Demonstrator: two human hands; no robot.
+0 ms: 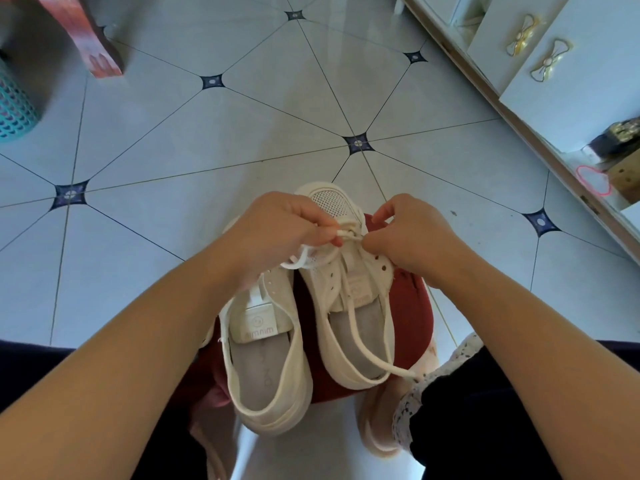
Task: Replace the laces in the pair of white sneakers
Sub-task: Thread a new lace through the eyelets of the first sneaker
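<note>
Nearest, on the red stool, an unlaced sneaker shows a tongue label reading roughly "mimmim"; its insole print is too blurred. Beside it on the stool, the second sneaker has its white lace pinched at the front eyelets by the left hand and right hand, fingers curled. Loose ends trail toward the stool's near edge.

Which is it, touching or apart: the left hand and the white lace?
Touching. The head view shows the left hand pinching the white lace in its fingers over the front eyelets of the right sneaker.
</note>
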